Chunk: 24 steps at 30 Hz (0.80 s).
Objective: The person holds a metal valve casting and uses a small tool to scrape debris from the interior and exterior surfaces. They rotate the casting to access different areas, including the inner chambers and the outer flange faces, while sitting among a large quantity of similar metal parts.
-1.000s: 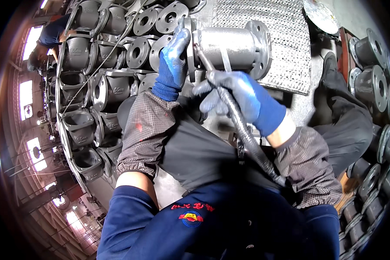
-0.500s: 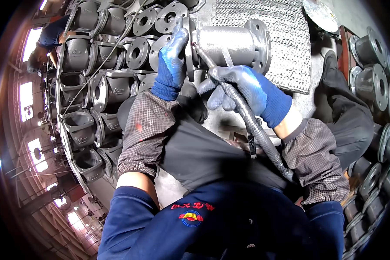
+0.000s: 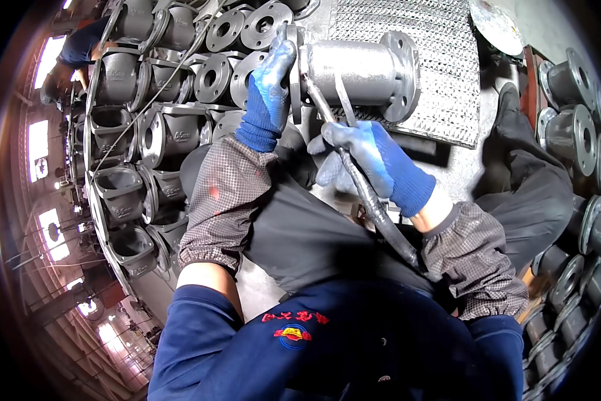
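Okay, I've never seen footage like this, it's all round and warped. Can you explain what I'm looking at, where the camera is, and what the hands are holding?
The camera sits on a person's head and looks down through a fisheye lens, so straight edges bend near the rim. The forearms rising from the bottom belong to that person, who wears blue work gloves and checked sleeve covers.

The left hand grips the near flange of a grey flanged pipe piece, which lies on its side on a metal mesh sheet. The right hand holds a slim tool on a black hose, its tip against the pipe by that flange.

To the left are stacked grey valve castings; more flanged castings stand on the right. Another person's sleeve shows at the upper left.
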Each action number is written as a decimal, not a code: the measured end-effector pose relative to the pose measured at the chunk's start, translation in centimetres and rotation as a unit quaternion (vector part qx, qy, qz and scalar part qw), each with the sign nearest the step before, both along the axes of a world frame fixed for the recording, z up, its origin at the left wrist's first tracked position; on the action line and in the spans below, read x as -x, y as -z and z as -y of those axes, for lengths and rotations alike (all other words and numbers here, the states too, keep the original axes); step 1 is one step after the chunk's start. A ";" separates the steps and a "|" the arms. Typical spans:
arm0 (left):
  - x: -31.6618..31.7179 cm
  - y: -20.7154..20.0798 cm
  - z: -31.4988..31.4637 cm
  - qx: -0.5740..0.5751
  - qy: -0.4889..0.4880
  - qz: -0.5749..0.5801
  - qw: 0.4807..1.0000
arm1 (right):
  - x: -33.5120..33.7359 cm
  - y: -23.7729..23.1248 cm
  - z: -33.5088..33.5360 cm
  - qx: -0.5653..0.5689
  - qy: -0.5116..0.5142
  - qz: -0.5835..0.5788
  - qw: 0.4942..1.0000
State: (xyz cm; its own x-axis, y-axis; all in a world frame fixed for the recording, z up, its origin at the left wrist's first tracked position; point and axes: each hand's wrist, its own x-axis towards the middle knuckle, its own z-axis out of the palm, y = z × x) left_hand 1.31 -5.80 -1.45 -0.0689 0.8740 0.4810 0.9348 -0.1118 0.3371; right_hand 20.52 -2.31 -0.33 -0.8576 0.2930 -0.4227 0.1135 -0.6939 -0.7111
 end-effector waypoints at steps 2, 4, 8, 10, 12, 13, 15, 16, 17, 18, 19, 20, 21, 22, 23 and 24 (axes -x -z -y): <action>0.0 0.3 0.2 0.002 0.000 -0.017 1.000 | -0.1 0.6 -0.5 -0.006 -0.018 0.026 0.999; 0.9 1.0 0.1 -0.009 0.016 -0.041 0.999 | 0.4 2.2 0.5 -0.083 0.018 0.027 0.996; 0.8 0.9 0.0 -0.004 0.002 -0.040 0.999 | 0.0 1.2 0.6 -0.040 0.000 0.050 0.998; 1.3 1.3 0.5 -0.005 -0.003 -0.039 0.999 | -0.2 1.6 1.0 -0.038 -0.016 0.035 0.999; 0.9 1.4 0.0 -0.003 0.005 0.008 1.000 | -1.0 1.6 0.6 -0.063 -0.062 0.068 0.994; 1.3 1.8 0.0 0.002 -0.002 -0.011 1.000 | -1.5 2.7 0.7 -0.069 -0.053 0.041 0.995; 0.2 0.2 0.1 -0.019 0.032 0.039 0.999 | -2.9 1.6 -0.2 -0.159 -0.077 0.072 0.982; 0.9 0.6 0.4 -0.029 0.030 -0.024 0.999 | -3.9 0.7 -1.4 -0.181 -0.057 0.044 0.981; 1.5 0.5 1.2 -0.034 0.025 -0.091 0.995 | -5.0 -0.8 -2.8 -0.200 -0.041 0.011 0.979; 0.7 0.4 0.7 -0.023 0.016 -0.070 0.997 | -6.2 -2.0 -4.3 -0.220 -0.015 0.043 0.974; -0.7 -0.4 0.1 -0.054 0.036 -0.074 0.995 | -7.2 -1.9 -6.2 -0.226 0.034 0.045 0.973; -0.7 -0.2 0.4 -0.039 0.019 -0.078 0.996 | -7.9 -2.8 -8.0 -0.288 0.058 0.083 0.952; -0.7 -0.2 0.6 -0.025 0.004 -0.082 0.996 | -8.7 -1.7 -9.9 -0.339 0.104 0.118 0.928; -0.7 -0.1 0.7 -0.020 0.007 -0.077 0.997 | -9.2 -0.2 -11.3 -0.307 0.142 0.138 0.931; -0.7 -0.2 1.0 -0.018 0.003 -0.078 0.997 | -8.9 0.5 -12.0 -0.264 0.167 0.175 0.934; -0.9 -0.1 1.0 -0.020 0.010 -0.063 0.998 | -8.9 2.2 -12.6 -0.221 0.211 0.163 0.938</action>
State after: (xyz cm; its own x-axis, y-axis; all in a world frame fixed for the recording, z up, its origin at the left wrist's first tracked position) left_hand 2.18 -6.79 -1.40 0.0114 0.8543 0.5196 0.9668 -0.1421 0.2124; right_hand 29.39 10.28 -2.55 -0.4718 0.7856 -0.4003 0.1569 -0.3720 -0.9149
